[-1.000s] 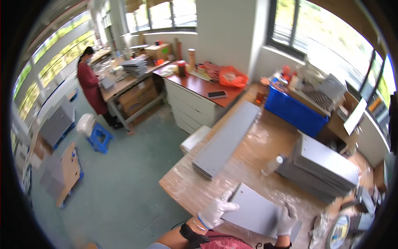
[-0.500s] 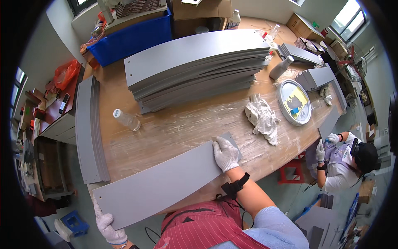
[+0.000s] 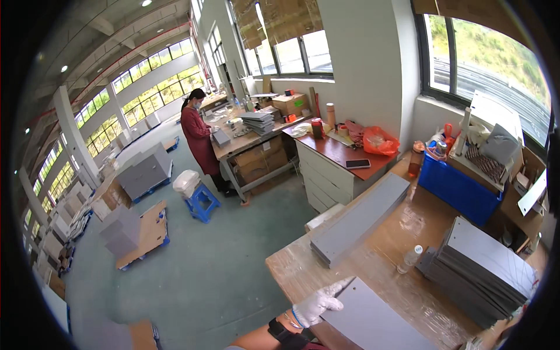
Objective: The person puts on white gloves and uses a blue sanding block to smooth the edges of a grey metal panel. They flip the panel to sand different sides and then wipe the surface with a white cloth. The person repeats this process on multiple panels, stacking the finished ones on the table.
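Left hand (image 3: 317, 305), in a white glove, grips a grey board (image 3: 385, 322) at its upper left corner, fingers drawn narrow about the edge. The board lies at the near edge of the table (image 3: 291, 262), running out of view at the bottom; whether it rests on the wood or is held just above cannot be judged from this angle. The right hand is out of view, so its fingers cannot be told.

A low stack of long grey boards (image 3: 360, 219) lies beyond the left hand. A clear bottle (image 3: 410, 260) with a white cap stands between it and a taller board pile (image 3: 481, 271). Behind that pile sits a blue bin (image 3: 458, 188).
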The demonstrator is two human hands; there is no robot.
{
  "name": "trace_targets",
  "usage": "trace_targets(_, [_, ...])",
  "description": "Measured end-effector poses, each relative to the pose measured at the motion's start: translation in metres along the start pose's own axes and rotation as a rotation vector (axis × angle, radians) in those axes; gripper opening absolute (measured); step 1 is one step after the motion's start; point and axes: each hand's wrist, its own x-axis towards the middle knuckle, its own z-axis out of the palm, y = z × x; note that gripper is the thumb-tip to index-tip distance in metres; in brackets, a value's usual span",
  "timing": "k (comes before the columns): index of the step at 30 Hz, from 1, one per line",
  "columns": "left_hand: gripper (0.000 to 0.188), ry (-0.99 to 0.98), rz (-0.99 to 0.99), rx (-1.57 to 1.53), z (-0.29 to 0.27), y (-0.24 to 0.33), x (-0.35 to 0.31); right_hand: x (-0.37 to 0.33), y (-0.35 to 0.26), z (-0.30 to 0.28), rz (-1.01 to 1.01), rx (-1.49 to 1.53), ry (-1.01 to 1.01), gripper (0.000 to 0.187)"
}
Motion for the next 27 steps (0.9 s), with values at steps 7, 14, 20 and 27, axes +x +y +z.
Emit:
trace_targets(7, [0.078, -0.105, 0.064, -0.026, -0.014, -0.025, 0.023, -0.013, -0.057, 0.008, -0.052, -0.119, -0.135, 0.041])
trace_targets(14, [0.080, -0.154, 0.176, 0.005, 0.006, -0.004, 0.019, -0.041, -0.093, 0.015, -0.247, 0.052, -0.108, 0.030])
trace_targets(20, [0.083, -0.188, 0.178, 0.145, -0.009, -0.005, 0.028, -0.051, -0.088, 0.045, -0.347, 0.155, -0.073, 0.020])
trace_targets(27, [0.088, -0.161, 0.263, 0.331, -0.041, -0.057, 0.071, -0.113, -0.198, 0.000, -0.619, 0.377, -0.253, 0.020])
